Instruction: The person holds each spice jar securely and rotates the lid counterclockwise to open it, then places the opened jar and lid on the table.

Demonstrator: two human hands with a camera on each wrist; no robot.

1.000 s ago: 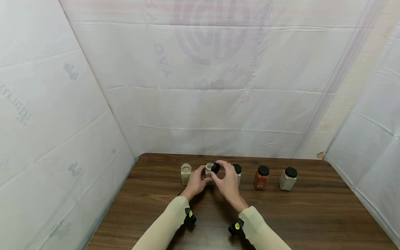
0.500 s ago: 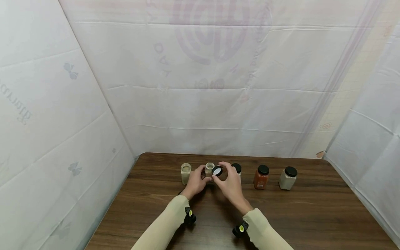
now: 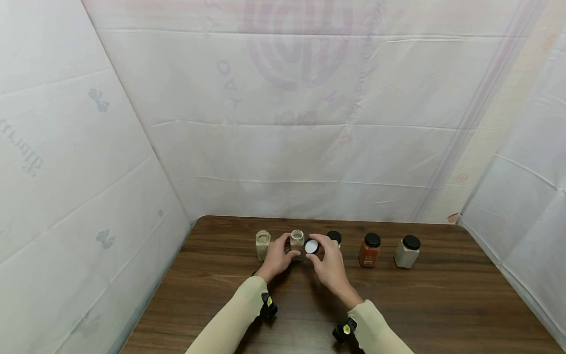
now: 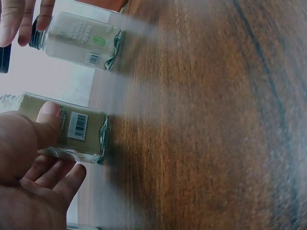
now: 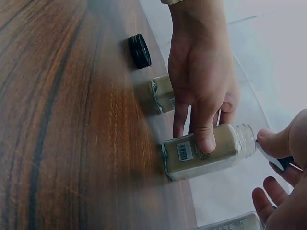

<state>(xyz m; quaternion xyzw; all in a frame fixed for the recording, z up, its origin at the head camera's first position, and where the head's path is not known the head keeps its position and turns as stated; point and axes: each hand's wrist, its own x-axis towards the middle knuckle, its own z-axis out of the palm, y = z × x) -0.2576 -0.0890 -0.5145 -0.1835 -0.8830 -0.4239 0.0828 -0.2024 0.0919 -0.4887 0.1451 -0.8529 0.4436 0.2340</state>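
My left hand (image 3: pixel 276 256) holds a square glass jar of tan powder (image 3: pixel 297 241), which stands upright on the table with its mouth uncovered. In the left wrist view my thumb lies across the jar's side (image 4: pixel 74 125), beside a barcode label. Just right of the mouth, my right hand (image 3: pixel 330 263) pinches a black screw lid (image 3: pixel 311 246) by its edge, between thumb and fingers. The lid is tipped so its white inside faces the head camera. It is apart from the jar. The right wrist view shows the bare threaded neck (image 5: pixel 245 140) near my right thumb.
Left of my left hand stands another uncovered jar (image 3: pixel 263 246); a loose black lid (image 5: pixel 139 51) lies near it. To the right are a lidded jar (image 3: pixel 334 237) partly behind my right hand, an orange-red one (image 3: pixel 369 253) and a pale one (image 3: pixel 407 251).
My right hand has moved slightly right and away from the jar's mouth with the lid, turning its white inside toward the head camera. My left hand stays on the jar.
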